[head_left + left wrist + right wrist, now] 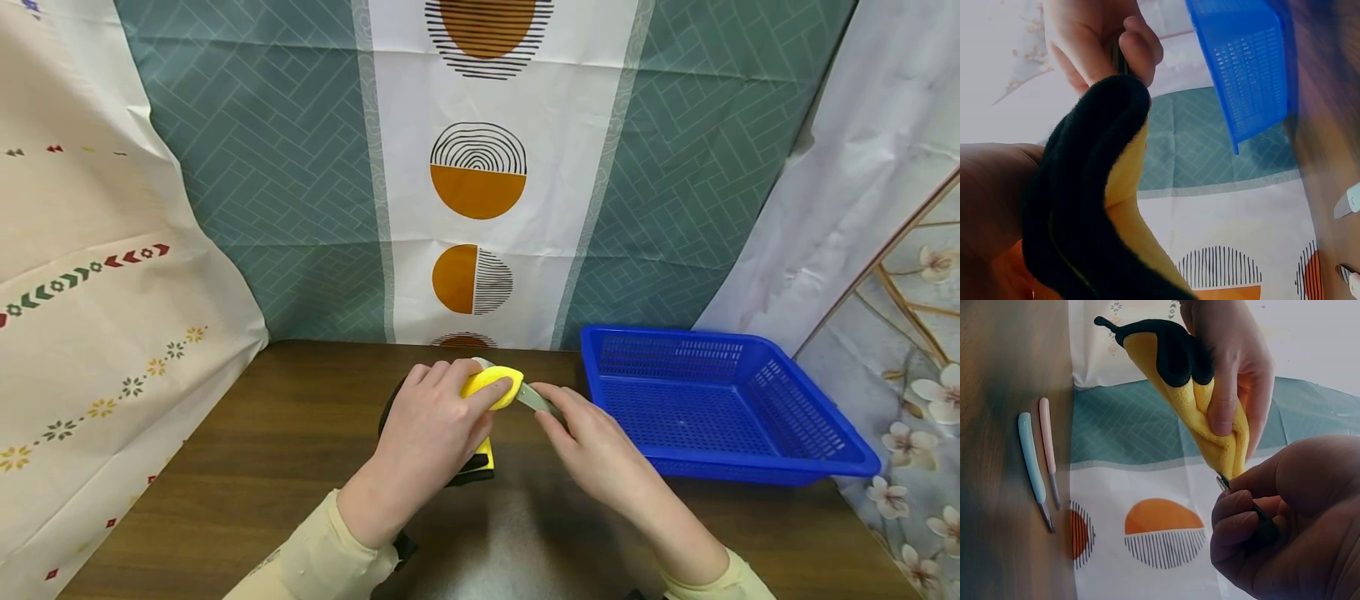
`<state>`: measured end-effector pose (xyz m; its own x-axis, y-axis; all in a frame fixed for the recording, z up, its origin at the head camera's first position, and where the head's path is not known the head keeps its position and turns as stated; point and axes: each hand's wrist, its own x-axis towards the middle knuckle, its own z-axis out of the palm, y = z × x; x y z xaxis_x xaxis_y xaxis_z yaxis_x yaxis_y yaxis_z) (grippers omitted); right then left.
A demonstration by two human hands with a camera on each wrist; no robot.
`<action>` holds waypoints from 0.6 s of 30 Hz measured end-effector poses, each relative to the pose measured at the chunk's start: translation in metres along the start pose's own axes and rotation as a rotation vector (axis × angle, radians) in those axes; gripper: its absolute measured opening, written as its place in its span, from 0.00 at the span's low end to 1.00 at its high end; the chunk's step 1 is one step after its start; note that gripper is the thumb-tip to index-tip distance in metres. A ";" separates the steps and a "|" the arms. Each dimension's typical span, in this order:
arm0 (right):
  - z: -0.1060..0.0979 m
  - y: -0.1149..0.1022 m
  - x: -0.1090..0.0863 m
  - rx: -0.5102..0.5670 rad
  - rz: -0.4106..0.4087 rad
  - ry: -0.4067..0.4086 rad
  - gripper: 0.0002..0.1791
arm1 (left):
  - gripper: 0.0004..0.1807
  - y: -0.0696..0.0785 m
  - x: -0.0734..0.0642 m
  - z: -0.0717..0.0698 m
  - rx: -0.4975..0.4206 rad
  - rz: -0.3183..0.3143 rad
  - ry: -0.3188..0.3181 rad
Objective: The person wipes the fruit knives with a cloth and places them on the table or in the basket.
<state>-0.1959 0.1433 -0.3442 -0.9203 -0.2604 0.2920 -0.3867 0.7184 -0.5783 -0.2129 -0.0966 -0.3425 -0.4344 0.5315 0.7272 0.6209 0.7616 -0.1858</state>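
My left hand [438, 408] grips a yellow cloth [491, 383] with black edging, folded round the metal part of a small green-handled knife [536, 400]. The cloth hides most of that metal. In the right wrist view, the cloth [1191, 412] narrows to a pinched end where the left hand [1241, 375] squeezes it. My right hand [592, 450] holds the handle, its fingers curled round it close to the cloth. From the left wrist, the black border [1085, 181] fills the near view, with the right hand [1097, 37] just beyond.
A blue plastic basket [757, 461] stands at the right on the brown wooden table [247, 467]. Two slim tools, one with a light blue handle [1032, 456] and one with a pink handle [1046, 434], lie on the table. Patterned fabric [300, 208] hangs behind.
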 end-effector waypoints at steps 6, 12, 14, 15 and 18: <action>0.000 -0.001 0.000 0.002 0.003 -0.002 0.20 | 0.23 -0.002 -0.001 0.001 0.002 -0.014 -0.003; -0.001 -0.001 -0.001 0.002 0.012 -0.001 0.21 | 0.21 -0.004 -0.001 0.001 0.019 -0.015 0.014; -0.001 -0.001 -0.001 0.000 0.013 0.001 0.21 | 0.20 -0.006 -0.001 0.001 0.022 -0.018 0.021; -0.001 -0.001 -0.001 0.001 0.015 0.002 0.21 | 0.20 -0.007 -0.001 0.001 0.022 -0.022 0.022; -0.001 -0.001 -0.001 0.003 0.016 -0.001 0.21 | 0.21 -0.010 -0.002 0.001 0.016 -0.035 0.023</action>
<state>-0.1945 0.1433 -0.3428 -0.9265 -0.2498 0.2815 -0.3721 0.7206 -0.5851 -0.2188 -0.1045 -0.3425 -0.4407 0.4960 0.7482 0.5949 0.7856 -0.1703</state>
